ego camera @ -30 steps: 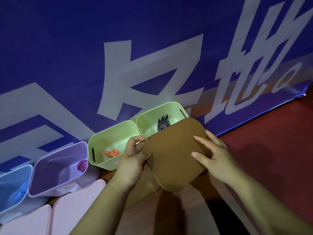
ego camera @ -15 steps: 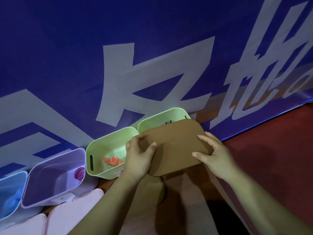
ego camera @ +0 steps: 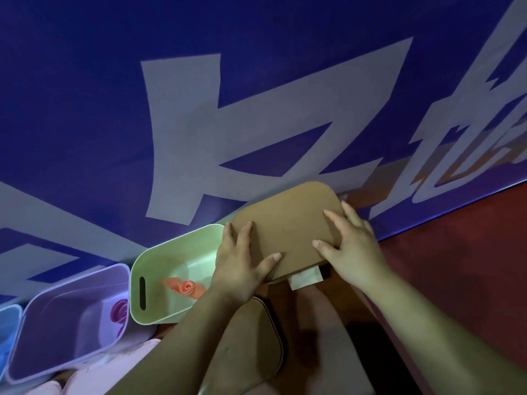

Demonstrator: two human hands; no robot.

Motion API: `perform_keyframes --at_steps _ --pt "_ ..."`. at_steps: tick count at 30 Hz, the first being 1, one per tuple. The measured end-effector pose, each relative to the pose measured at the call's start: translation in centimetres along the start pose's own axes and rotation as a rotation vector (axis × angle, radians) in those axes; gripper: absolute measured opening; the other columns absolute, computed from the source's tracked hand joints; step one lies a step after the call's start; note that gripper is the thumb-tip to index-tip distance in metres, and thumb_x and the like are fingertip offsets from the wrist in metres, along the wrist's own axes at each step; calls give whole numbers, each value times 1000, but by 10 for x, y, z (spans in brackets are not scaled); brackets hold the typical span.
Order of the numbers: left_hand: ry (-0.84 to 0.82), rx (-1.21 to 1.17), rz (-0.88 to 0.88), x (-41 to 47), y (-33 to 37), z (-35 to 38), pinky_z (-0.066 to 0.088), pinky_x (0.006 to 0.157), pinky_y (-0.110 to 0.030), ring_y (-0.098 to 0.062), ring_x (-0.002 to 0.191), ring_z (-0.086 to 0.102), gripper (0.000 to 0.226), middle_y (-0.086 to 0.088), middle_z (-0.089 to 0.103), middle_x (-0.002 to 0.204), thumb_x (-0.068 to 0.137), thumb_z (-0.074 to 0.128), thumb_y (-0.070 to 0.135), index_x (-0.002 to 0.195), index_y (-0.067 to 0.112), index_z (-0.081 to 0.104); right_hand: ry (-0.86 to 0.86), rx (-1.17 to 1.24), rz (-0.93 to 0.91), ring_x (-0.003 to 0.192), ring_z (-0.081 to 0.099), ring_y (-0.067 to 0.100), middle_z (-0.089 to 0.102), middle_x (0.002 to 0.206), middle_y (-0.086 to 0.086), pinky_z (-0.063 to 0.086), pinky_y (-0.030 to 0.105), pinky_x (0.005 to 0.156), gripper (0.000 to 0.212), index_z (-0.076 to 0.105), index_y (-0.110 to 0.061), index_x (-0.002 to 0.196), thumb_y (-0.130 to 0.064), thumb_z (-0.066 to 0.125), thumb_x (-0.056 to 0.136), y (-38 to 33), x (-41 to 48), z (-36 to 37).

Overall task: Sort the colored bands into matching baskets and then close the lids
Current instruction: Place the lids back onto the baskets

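Note:
A brown lid [ego camera: 288, 226] lies flat over the rightmost basket and hides it and the black band inside. My left hand [ego camera: 242, 263] presses on the lid's left side with straight fingers. My right hand [ego camera: 350, 246] presses flat on its right side. To the left stands an uncovered green basket [ego camera: 159, 260] holding a rolled orange band [ego camera: 185, 287]. Further left, a purple basket [ego camera: 57, 315] holds a purple band [ego camera: 119, 310]. A blue basket [ego camera: 8, 332] shows at the left edge.
A second brown lid [ego camera: 256, 352] lies on the floor under my left forearm. Pink lids [ego camera: 94, 380] lie at the lower left. A blue banner with pale lettering [ego camera: 256, 109] rises behind the baskets. Red floor [ego camera: 456, 266] spreads to the right.
Both hands carried the brown lid up and back over the right green basket until it lay flat on top, covering the black band. My fingers now lie flat on the lid.

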State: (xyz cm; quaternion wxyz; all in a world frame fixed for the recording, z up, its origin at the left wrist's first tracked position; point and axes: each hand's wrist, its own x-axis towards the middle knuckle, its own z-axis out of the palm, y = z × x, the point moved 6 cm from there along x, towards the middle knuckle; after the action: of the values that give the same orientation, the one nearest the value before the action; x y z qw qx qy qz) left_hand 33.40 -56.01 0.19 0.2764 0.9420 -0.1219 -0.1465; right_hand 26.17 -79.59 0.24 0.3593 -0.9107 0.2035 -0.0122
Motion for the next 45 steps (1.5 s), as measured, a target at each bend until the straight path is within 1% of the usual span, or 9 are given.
perform_keyframes --at_steps 5,9,15,24,27,31,37,40,45 --pt "38 119 22 9 -4 12 20 120 -42 -30 150 10 88 -11 -1 164 84 50 74 153 32 15 6 -69 7 141 19 25 14 164 -4 26 39 115 77 31 -35 150 -54 65 84 8 6 11" --pt "50 157 78 14 -1 16 14 124 -45 -27 153 0 85 -10 -1 165 88 43 72 155 28 14 -20 -40 28 142 18 24 13 164 -5 26 38 115 77 29 -35 151 -54 64 85 10 10 15" --pt "32 263 91 19 5 15 6 125 -44 -28 153 -5 81 -11 -1 166 92 34 72 156 27 13 -30 -23 29 144 17 23 8 165 -5 25 38 116 76 27 -32 153 -54 60 88 12 11 17" --pt "-4 266 93 20 5 15 8 124 -46 -29 152 -8 81 -3 -2 166 91 32 73 156 30 10 -12 8 -7 150 12 25 4 166 -1 21 39 119 76 23 -29 154 -51 59 91 10 12 23" --pt "-10 209 106 19 6 14 9 124 -47 -28 152 -9 80 2 -1 166 91 34 71 156 32 12 32 34 -24 150 12 22 6 166 -1 18 33 118 77 26 -28 154 -50 62 90 9 11 23" --pt "45 181 151 19 8 12 9 122 -45 -29 152 -5 76 1 9 164 91 34 69 155 30 20 75 81 -42 149 14 18 7 165 -3 16 26 113 77 28 -27 153 -47 65 89 10 9 23" --pt "78 177 164 23 7 8 13 123 -46 -30 151 1 73 -1 14 163 92 34 67 154 28 26 59 31 -20 150 11 23 3 166 -1 19 35 118 78 23 -28 155 -52 60 90 7 12 28" --pt "59 273 145 25 6 12 12 123 -46 -32 151 -2 75 -4 11 165 93 31 69 155 28 22 24 -28 -4 151 9 27 2 166 2 19 37 119 79 18 -27 156 -55 54 92 8 14 31" --pt "5 428 132 25 4 19 2 122 -45 -36 151 -12 83 -7 0 166 91 24 75 158 28 7 -4 -94 -12 151 10 26 0 166 2 23 39 118 82 13 -25 157 -61 48 92 9 14 32"
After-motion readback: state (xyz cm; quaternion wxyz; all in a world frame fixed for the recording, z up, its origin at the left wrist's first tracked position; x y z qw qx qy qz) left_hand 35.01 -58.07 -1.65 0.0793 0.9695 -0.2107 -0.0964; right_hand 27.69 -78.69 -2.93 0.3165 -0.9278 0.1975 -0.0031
